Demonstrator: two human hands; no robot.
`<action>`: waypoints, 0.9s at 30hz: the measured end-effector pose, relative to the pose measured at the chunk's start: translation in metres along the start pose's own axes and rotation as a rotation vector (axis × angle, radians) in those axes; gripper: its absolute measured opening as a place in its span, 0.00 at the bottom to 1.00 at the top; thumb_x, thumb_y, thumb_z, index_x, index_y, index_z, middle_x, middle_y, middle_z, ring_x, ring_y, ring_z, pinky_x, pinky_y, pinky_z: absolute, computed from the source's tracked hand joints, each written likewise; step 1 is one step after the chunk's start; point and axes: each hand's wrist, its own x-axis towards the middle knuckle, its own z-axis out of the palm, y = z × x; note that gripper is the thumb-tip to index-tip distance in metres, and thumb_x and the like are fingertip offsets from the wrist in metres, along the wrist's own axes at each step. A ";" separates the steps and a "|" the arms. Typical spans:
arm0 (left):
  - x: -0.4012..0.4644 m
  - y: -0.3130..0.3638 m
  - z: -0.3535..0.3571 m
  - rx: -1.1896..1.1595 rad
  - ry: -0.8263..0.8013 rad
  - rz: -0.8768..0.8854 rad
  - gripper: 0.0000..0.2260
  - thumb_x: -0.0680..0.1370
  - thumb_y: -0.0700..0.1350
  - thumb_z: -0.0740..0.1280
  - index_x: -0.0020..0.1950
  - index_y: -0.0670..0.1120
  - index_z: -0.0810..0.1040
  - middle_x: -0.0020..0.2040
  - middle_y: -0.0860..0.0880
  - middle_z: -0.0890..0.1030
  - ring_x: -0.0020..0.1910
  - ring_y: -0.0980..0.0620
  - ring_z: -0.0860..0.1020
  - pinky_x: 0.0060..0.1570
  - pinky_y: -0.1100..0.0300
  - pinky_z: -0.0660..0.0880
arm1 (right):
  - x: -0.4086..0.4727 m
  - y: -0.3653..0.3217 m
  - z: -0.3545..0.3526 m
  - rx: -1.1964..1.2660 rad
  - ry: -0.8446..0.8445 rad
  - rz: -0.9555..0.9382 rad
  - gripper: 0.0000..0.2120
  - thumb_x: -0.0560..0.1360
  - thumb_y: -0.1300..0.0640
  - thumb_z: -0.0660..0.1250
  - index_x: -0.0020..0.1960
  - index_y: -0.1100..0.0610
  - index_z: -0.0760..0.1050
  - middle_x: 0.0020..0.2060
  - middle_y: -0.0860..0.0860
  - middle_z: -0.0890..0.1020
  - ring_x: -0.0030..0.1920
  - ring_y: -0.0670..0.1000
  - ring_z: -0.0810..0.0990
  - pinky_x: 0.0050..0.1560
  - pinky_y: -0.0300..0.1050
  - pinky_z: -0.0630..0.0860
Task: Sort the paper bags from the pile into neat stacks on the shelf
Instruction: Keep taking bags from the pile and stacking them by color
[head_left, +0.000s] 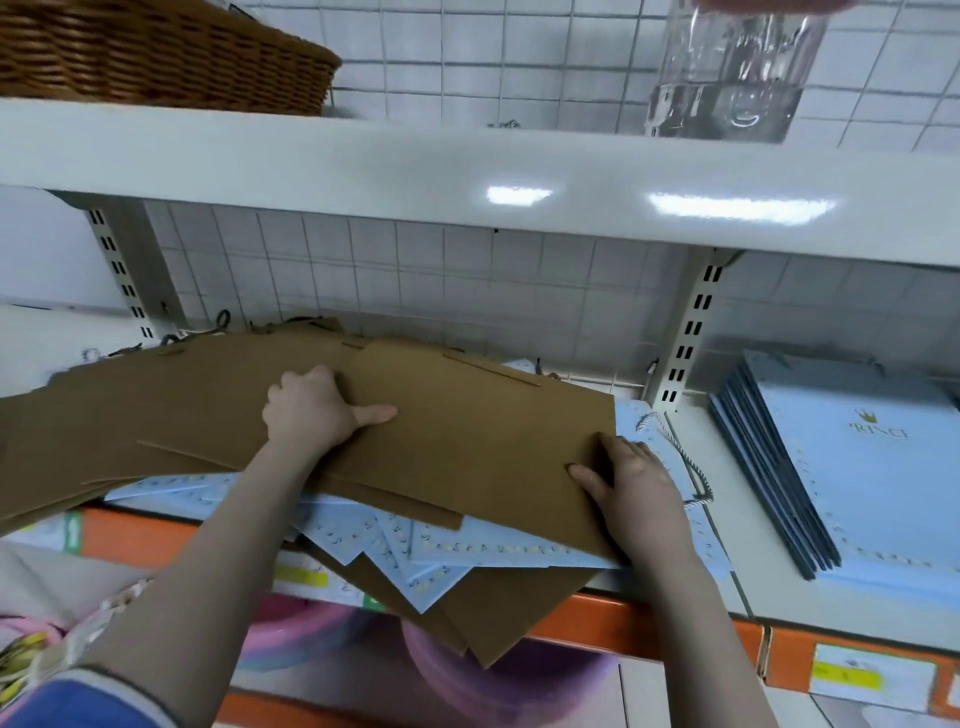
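A messy pile of flat brown paper bags (467, 431) lies across the middle shelf (769, 577), with light blue bags (447, 558) fanned out beneath and poking over the front edge. My left hand (317, 410) rests on top of the brown bags with its fingers curled over a bag's edge and the thumb stretched right. My right hand (631, 488) grips the right front corner of the top brown bag, thumb on top. A neat stack of light blue bags (852, 467) with a gold crown print lies at the right of the shelf.
An upper white shelf (467, 171) overhangs the pile, bearing a wicker basket (156, 57) at left and a clear glass jar (727, 78) at right. Slotted uprights (685, 332) stand against the tiled wall. Pink tubs (467, 670) sit below the orange shelf edge (649, 623).
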 end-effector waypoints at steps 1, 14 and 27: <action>-0.002 -0.005 0.000 -0.051 0.024 0.008 0.40 0.64 0.68 0.70 0.64 0.41 0.69 0.62 0.38 0.71 0.61 0.38 0.69 0.58 0.46 0.70 | 0.000 -0.002 0.000 0.013 0.005 0.008 0.25 0.78 0.45 0.61 0.70 0.58 0.65 0.66 0.54 0.72 0.69 0.56 0.65 0.67 0.48 0.64; -0.052 -0.049 -0.009 -0.833 0.254 0.123 0.25 0.67 0.44 0.77 0.60 0.45 0.70 0.52 0.48 0.75 0.49 0.47 0.75 0.52 0.51 0.74 | -0.020 -0.040 -0.002 0.149 0.111 0.168 0.33 0.74 0.44 0.66 0.71 0.61 0.60 0.60 0.61 0.73 0.60 0.62 0.70 0.58 0.52 0.67; -0.113 -0.089 -0.027 -0.596 0.270 0.137 0.34 0.64 0.54 0.77 0.65 0.42 0.70 0.59 0.41 0.75 0.58 0.42 0.72 0.51 0.53 0.68 | -0.112 -0.062 -0.019 0.279 0.327 0.234 0.25 0.76 0.48 0.63 0.72 0.53 0.64 0.62 0.56 0.72 0.61 0.59 0.72 0.55 0.49 0.69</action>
